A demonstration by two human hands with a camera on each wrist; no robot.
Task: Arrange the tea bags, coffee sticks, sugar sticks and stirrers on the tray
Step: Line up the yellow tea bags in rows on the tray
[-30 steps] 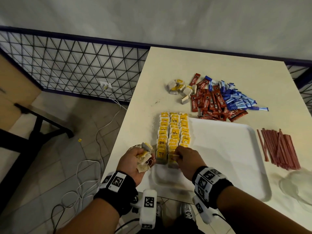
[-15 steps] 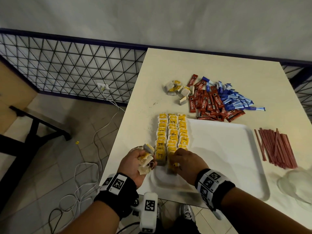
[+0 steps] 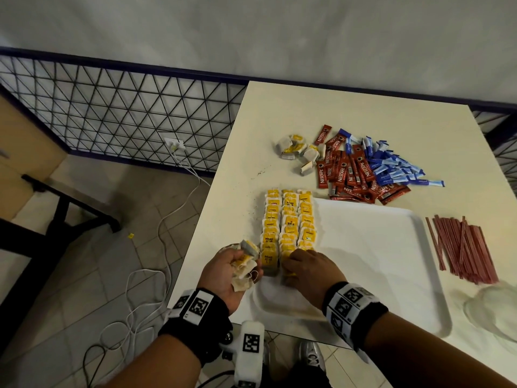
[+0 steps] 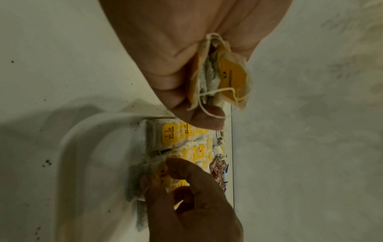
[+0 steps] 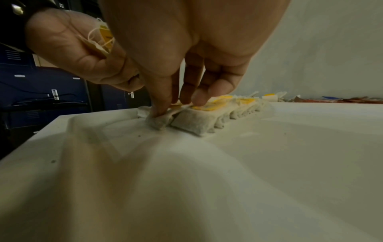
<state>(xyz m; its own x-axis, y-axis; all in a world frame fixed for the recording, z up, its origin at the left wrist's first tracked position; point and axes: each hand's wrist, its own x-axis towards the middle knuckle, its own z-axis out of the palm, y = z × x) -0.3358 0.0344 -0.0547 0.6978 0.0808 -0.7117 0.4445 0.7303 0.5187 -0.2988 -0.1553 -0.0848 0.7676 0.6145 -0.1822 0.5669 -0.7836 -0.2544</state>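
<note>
A: Where are the tea bags (image 3: 288, 219) now?

B: Most lie in three tight rows on the left part of the tray (image 3: 377, 261), yellow tags up. The rows run from the far rim toward the person.

A: And the right hand (image 3: 310, 267)?

B: It is at the near end of the middle row — the thumb and fingers (image 5: 163, 101) pinch one bag (image 5: 157, 121) that touches the tray floor, just beside the last bag of the next row.

A: The left hand (image 3: 223, 273)?

B: It is palm up over the left edge of the tray, fingers curled round a small bunch of bags (image 3: 246, 261), strings hanging loose. In the left wrist view the bunch (image 4: 223, 78) sits between thumb and fingers.

A: What is not on the tray?

B: A few loose bags (image 3: 296, 149) lie on the desk (image 3: 279, 113) beyond the tray. Right of them is a heap of red coffee sticks (image 3: 352, 172), and the blue sugar sticks (image 3: 391, 169) overlap its right side. The stirrers (image 3: 461, 247) — a reddish bundle — lie on the desk just right of the tray.

A: Anything else there?

B: Some clear plastic (image 3: 492, 312) near the right corner of the desk, and dark crumbs on the desk left of the rows.
</note>
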